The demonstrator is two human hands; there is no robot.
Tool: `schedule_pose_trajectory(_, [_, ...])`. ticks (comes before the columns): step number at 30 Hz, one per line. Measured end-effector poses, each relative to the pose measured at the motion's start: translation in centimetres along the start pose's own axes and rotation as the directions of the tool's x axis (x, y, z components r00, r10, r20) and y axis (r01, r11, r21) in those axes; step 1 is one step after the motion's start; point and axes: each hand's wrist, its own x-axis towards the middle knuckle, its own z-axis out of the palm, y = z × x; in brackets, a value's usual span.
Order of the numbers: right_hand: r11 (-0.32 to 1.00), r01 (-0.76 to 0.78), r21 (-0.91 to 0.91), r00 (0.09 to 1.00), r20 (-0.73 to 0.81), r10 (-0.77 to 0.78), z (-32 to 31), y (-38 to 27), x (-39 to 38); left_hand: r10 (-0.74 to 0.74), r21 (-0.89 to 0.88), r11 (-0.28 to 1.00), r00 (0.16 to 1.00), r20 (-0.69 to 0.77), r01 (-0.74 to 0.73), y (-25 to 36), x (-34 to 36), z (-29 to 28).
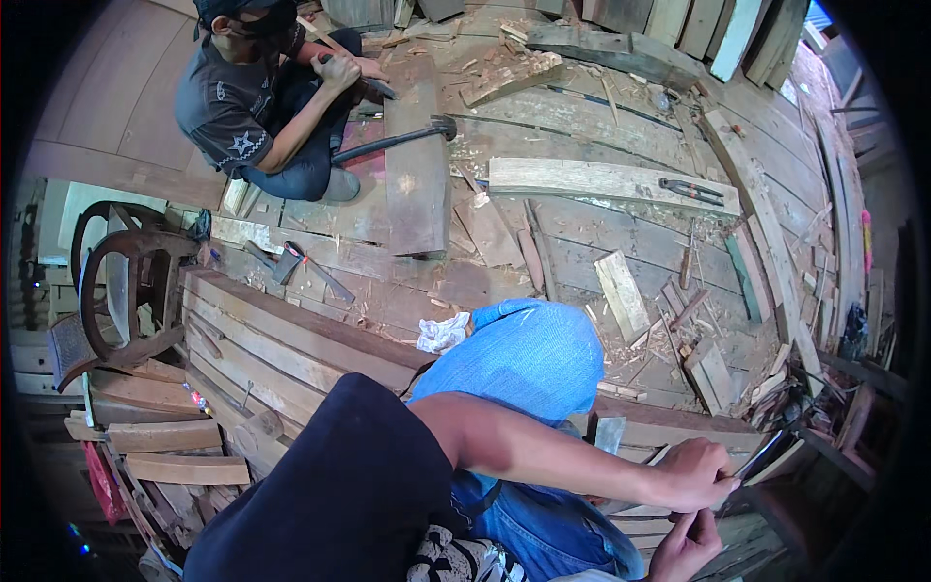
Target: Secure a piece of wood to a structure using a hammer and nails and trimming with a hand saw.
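Observation:
My left hand reaches across my lap to the lower right, its fingers closed in a pinch. My right hand is close below it, thumb and fingers drawn together near the left one. What they hold is hidden or too small to make out. A thin bright strip shows just beyond my left fingertips; I cannot tell whether it is in my grip. Both hands are over the right part of a slatted wooden bench, beside my jeans-covered legs.
A person sits at the far left, gripping a tool over a thick plank; a hammer-like tool lies across it. Pliers rest on a long board. Wood scraps, shavings, a white cloth and a chair frame lie around.

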Motion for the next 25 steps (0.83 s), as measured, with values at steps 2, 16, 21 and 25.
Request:
schedule_pose_trajectory(2, [1.000,0.011,-0.001,1.000,-0.010,-0.011,0.0,0.0,0.0,0.018,-0.007,1.000,1.000,0.001,-0.018,0.2,0.0,-0.1])
schedule_pose_trajectory(16, [0.996,0.001,-0.086,0.999,0.047,0.003,-0.1,-0.8,-0.2,0.065,-0.043,0.997,0.990,-0.124,-0.071,0.9,0.9,-0.8])
schedule_pose_trajectory(21, [0.999,0.018,-0.028,0.999,0.047,-0.017,-0.3,-1.2,0.1,0.142,-0.027,0.988,0.971,-0.191,-0.150,1.8,1.7,-2.0])
schedule_pose_trajectory(25, [1.000,0.008,-0.010,1.000,0.014,-0.008,-0.4,-0.3,0.1,0.180,-0.066,0.975,0.932,-0.314,-0.211,2.3,2.3,-2.8])
